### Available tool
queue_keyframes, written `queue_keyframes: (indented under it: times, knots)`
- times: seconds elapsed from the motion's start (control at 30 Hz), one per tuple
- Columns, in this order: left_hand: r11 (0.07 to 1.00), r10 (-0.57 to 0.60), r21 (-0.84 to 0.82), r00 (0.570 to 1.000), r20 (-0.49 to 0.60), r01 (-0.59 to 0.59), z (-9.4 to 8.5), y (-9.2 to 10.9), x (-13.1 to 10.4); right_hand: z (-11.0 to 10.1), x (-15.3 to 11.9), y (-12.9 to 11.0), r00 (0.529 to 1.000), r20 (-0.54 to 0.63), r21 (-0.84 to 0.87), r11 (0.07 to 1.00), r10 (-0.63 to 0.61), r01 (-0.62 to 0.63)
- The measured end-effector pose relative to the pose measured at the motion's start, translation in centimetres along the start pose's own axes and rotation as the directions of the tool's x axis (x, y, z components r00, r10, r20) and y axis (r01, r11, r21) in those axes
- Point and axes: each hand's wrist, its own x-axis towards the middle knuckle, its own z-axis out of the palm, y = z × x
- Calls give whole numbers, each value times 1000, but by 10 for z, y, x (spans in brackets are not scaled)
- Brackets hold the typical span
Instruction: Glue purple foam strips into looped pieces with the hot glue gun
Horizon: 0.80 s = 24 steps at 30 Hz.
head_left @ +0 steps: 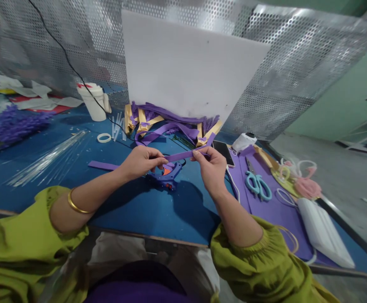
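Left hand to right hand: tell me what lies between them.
A purple strip spans from left hand to right hand; a blue glue gun shows below it in the head view.

Small craft workshop, by contents. Blue worktable (190, 219) bears glue gun (166, 179), teal-handled scissors (258, 186), clear sticks (117, 128), roll of tape (104, 138), purple sheet material (273, 219). Perforated metal screen (284, 71) stands behind; bare grey floor (319, 145) and green wall (354, 88) at right.
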Motion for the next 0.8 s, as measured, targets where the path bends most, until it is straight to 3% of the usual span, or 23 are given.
queue_keyframes:
  times: [0.23, 0.43, 0.57, 0.8]
  knots:
    - [999, -28, -44, 999, 33, 29, -6, -4, 3, -7, 12, 11, 998, -29, -8, 998, 57, -58]
    - [994, -90, -52, 995, 51, 92, -12, -9, 7, -16, 23, 18, 983, -157, 90, 993, 93, -80]
    - [986, -115, -107, 986, 118, 127, -15, -11, 10, -19, 28, 20, 982, -166, 83, 994, 84, -71]
    - [985, -143, -71, 980, 139, 154, -33, -13, 16, -40, 48, 20, 906, -411, 100, 993, 103, -67]
